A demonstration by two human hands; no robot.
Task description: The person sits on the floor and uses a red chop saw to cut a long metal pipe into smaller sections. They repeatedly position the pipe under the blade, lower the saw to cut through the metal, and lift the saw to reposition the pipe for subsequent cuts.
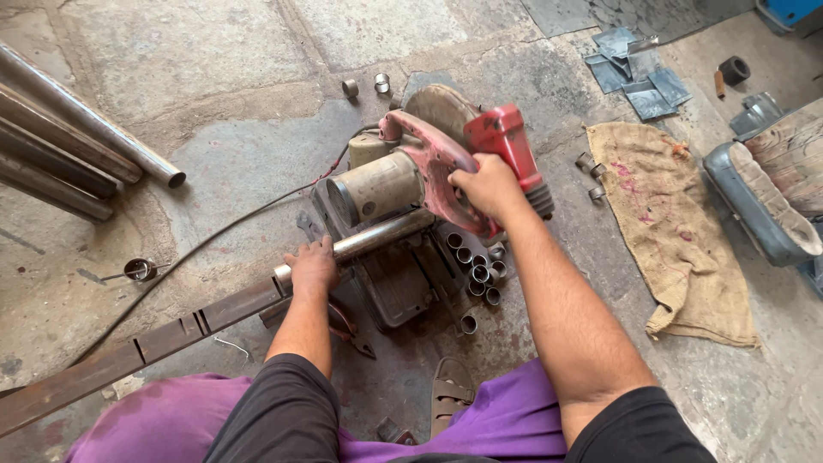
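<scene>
On the concrete floor, nearest the knees: left hand wrapped down around the steel tube lying across the chop saw bed. Best pressed firm and level. Beyond, right hand closed tight on the red handle; lower slowly, squarely. Cut tube rings heaped just beside.

I see a shiny, smooth metal pipe on a saw of worn red plastic and dull grey metal. The sack is coarse, stained cloth; the bar rusty steel; the floor rough, cracked concrete.
</scene>
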